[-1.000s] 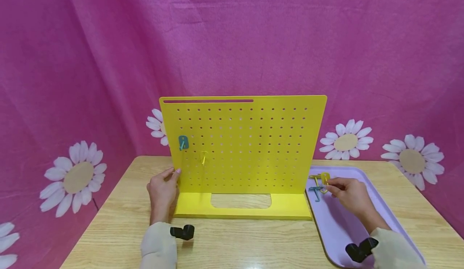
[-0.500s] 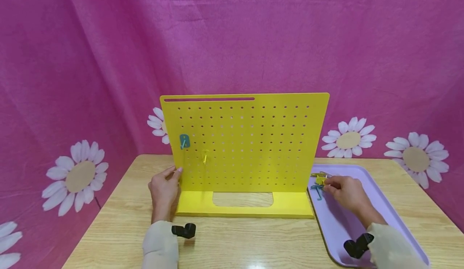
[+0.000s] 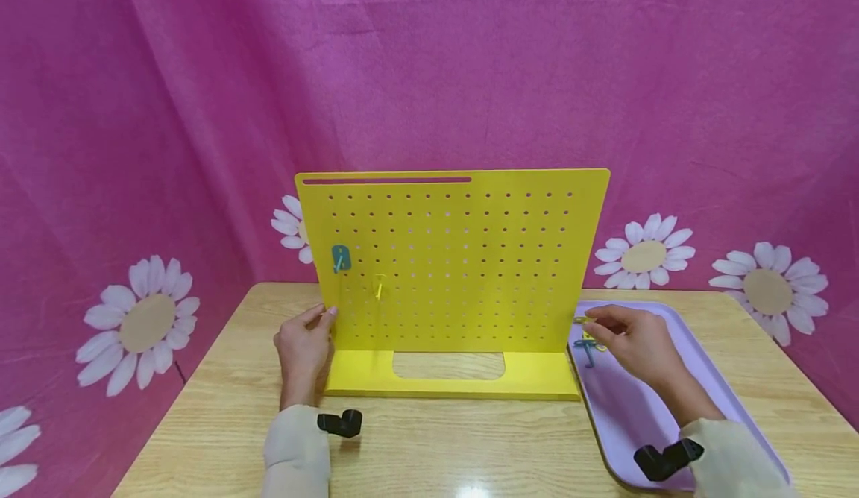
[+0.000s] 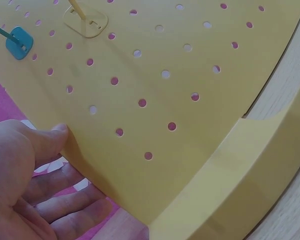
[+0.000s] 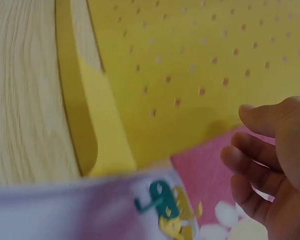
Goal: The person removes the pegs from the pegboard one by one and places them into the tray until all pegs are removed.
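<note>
Right hand (image 3: 634, 338), fingers loosely curled and empty, hovers just above tray's hooks (image 3: 588, 343).

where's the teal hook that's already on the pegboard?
In the head view the teal hook sits low on the left side of the yellow pegboard, up-left of the yellow hook and above the left hand at the board's left edge.
</note>
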`<action>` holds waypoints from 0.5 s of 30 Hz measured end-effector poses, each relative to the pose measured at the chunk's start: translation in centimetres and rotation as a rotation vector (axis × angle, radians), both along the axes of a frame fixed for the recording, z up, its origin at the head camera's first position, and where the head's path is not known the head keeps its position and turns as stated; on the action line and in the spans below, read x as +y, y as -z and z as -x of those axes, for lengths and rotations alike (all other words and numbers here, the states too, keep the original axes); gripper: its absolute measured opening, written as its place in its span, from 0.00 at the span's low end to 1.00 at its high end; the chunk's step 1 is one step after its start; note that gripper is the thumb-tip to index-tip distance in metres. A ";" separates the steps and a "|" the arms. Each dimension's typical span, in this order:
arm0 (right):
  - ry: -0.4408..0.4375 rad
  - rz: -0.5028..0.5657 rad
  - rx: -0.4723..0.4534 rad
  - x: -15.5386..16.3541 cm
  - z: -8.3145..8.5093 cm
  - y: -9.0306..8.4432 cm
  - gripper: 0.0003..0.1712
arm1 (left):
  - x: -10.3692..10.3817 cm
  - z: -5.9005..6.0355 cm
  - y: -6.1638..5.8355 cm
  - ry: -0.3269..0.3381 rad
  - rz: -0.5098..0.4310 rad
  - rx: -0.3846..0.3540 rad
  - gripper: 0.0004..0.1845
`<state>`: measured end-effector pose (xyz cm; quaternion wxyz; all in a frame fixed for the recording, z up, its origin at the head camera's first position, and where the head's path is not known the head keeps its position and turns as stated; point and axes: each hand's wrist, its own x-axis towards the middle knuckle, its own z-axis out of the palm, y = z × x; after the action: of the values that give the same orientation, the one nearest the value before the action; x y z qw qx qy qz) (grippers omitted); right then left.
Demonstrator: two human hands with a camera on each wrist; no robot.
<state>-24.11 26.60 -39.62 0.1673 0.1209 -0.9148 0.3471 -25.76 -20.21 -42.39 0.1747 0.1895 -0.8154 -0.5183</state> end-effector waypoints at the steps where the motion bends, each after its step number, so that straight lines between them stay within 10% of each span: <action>1: -0.008 0.021 0.007 -0.4 -0.2 -0.3 0.14 | 0.0 0.0 0.0 0.000 -0.002 -0.001 0.24; 15: -0.165 0.152 0.021 -5.5 -0.7 -3.5 0.14 | -0.1 0.2 0.1 0.006 -0.025 0.004 0.24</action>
<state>-23.38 21.09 -36.15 0.1566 0.1864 -0.8710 0.4268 -25.93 -20.29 -42.48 0.1724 0.1882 -0.8092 -0.5292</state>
